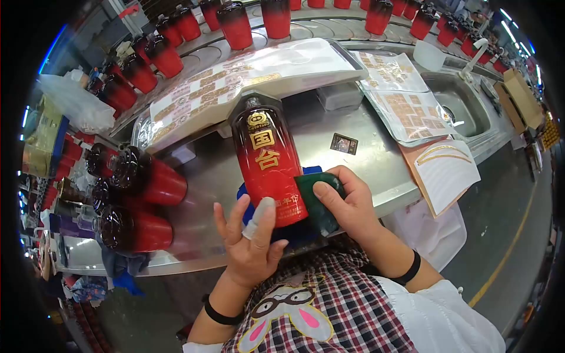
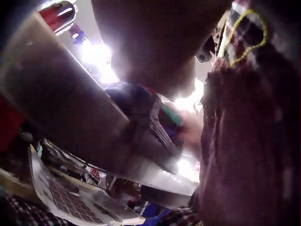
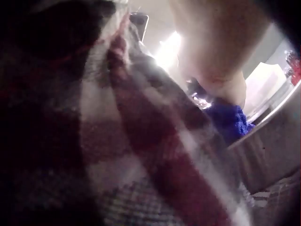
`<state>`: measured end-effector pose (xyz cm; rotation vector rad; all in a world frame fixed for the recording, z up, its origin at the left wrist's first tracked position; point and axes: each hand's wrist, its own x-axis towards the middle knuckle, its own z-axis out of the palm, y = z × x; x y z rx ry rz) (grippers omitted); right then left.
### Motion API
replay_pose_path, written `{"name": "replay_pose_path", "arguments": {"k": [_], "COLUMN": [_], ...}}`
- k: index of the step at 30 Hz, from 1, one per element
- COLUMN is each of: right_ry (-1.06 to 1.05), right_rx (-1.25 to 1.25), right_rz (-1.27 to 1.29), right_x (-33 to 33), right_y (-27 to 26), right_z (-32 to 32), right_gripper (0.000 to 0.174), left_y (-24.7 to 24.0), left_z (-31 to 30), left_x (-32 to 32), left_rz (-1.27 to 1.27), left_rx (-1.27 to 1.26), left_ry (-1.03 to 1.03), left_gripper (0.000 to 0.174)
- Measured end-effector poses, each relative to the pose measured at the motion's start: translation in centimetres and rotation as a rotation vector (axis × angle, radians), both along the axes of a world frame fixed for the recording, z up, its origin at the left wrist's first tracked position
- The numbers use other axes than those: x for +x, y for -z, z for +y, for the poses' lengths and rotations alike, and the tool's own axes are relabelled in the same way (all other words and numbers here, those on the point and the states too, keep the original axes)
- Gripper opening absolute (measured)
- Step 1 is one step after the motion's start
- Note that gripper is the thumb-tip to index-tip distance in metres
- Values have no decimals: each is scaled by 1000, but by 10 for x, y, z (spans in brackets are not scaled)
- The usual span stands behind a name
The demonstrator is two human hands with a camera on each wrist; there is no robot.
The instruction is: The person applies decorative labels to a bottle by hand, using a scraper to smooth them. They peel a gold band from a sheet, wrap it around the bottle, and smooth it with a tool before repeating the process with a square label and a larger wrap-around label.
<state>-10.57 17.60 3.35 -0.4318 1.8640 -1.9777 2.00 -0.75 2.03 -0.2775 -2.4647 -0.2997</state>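
A red-and-black bottle [image 1: 268, 159] with gold characters lies tilted in front of the person, its base toward the body. Beneath it a blue cloth [image 3: 228, 120] shows at the edges. The right hand [image 1: 356, 206] grips a dark green pad [image 1: 316, 213], thumb on top, against the bottle's lower right side. At the base end, the left hand [image 1: 250, 247] has its fingers spread, and a white wrapping [image 1: 252, 228] covers one finger, which overlaps the bottle. Both wrist views are mostly blocked by forearm and checked apron.
Several similar bottles [image 1: 141, 229] lie at the left of the metal table [image 1: 365, 176]. A tray of label sheets [image 1: 235, 73] stands behind the bottle. More label sheets [image 1: 406, 109] and a sink [image 1: 465, 100] are at the right. Bottles line the conveyor [image 1: 321, 26] at the back.
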Motion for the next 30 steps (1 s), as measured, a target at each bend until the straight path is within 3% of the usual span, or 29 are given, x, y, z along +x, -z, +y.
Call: {"name": "replay_pose_path", "arguments": {"k": [4, 9, 12, 13, 16, 19, 30], "right_ry": [34, 68, -92, -111, -131, -198, -233], "right_rx": [-31, -132, 128, 209, 227, 291, 260], "right_rz": [85, 327, 488, 608, 598, 637, 637], "right_x": [-6, -13, -17, -18, -19, -22, -28], "right_y": [12, -4, -9, -8, -3, -7, 1], "right_z": [9, 12, 17, 13, 0, -8, -8], "right_gripper": [23, 30, 44, 50, 73, 84, 85], "left_y": [0, -2, -12, -10, -5, -9, -8], "left_z": [-4, 6, 12, 12, 13, 14, 15], "left_x": [8, -15, -26, -26, -27, -28, -29], "left_rz": [-113, -52, -178, -190, -217, -218, -200], "left_rx": [217, 775, 1044, 1071, 1128, 1114, 1071], "left_ry": [-10, 4, 87, 90, 86, 74, 78], "left_gripper": [58, 65, 77, 78, 81, 81, 76]}}
